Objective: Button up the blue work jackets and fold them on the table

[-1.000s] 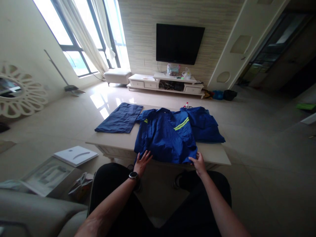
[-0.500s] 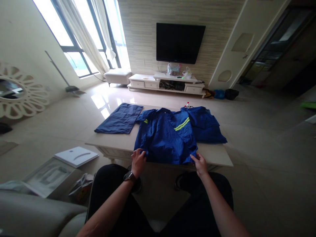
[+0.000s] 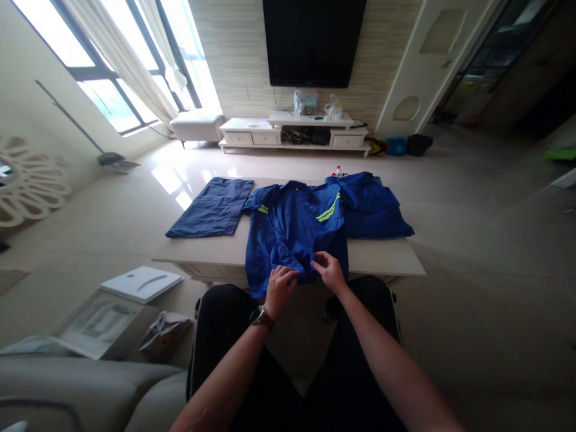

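Observation:
A blue work jacket [image 3: 292,222] with yellow-green stripes lies spread on the low white table [image 3: 204,251], its collar away from me and its lower edge hanging over the near side. My left hand [image 3: 281,289], with a watch on the wrist, has its fingers closed on the front edge near the hem. Thumb and fingers of my right hand [image 3: 329,271] pinch the other front edge, a short way to the right. Folded dark-blue cloth [image 3: 213,207] lies left of the jacket. On its right is a pile of blue clothing [image 3: 375,210], partly under the sleeve.
Small red-capped bottles [image 3: 338,171] stand behind the right pile. My knees are close under the table's near edge. On the left, a white box [image 3: 140,284] and a crumpled bag [image 3: 165,333] sit beside the sofa [image 3: 90,390]. A TV cabinet [image 3: 270,135] stands against the far wall.
Both hands have moved inward from the jacket's lower corners to the middle of its front edges. The front panels now meet closer to the centre. The view has tilted down slightly.

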`<control>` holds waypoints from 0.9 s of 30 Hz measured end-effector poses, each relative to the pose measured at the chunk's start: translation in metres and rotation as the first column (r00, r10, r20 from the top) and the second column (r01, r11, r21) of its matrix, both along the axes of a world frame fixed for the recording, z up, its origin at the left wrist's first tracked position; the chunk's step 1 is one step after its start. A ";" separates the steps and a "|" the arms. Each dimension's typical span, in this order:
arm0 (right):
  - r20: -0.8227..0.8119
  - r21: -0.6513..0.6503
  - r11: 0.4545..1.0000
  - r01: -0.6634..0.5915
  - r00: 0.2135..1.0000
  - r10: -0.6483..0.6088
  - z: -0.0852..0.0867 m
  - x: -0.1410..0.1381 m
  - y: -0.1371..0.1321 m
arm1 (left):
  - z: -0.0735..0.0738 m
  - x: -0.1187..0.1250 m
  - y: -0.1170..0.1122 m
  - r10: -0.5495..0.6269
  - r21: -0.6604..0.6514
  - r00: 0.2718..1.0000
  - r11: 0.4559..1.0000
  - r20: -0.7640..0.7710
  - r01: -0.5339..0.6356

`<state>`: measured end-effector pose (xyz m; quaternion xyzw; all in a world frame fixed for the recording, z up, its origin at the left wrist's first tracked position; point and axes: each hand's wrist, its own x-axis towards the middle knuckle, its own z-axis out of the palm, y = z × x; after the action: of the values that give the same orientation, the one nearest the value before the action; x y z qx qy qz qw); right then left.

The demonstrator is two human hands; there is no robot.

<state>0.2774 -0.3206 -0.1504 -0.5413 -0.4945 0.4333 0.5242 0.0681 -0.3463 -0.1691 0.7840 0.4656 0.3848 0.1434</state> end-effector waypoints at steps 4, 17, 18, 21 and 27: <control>0.148 -0.021 0.999 -0.043 0.988 0.046 -0.007 -0.010 0.001 | -0.007 0.007 0.001 0.027 -0.008 1.000 1.000 0.000 -0.027; 0.235 -0.095 0.956 -0.277 0.927 0.292 -0.015 -0.017 0.004 | -0.008 0.000 0.001 0.030 -0.053 0.985 0.998 0.168 -0.022; 0.237 -0.102 0.955 -0.279 0.925 0.295 -0.016 -0.017 0.004 | -0.008 0.001 0.001 0.070 -0.052 0.983 0.997 0.170 -0.062; 0.247 -0.114 0.947 -0.301 0.915 0.320 -0.017 -0.020 0.005 | -0.008 0.003 0.001 0.161 -0.063 0.970 0.986 0.184 -0.152; 0.208 -0.121 0.939 -0.321 0.917 0.340 -0.019 -0.023 0.006 | -0.005 0.006 -0.003 0.281 -0.249 0.951 0.938 0.131 -0.243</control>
<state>0.2544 -0.3142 -0.1698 -0.5172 -0.6165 0.4717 0.3604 0.0740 -0.3496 -0.1740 0.6586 0.5939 0.4074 0.2182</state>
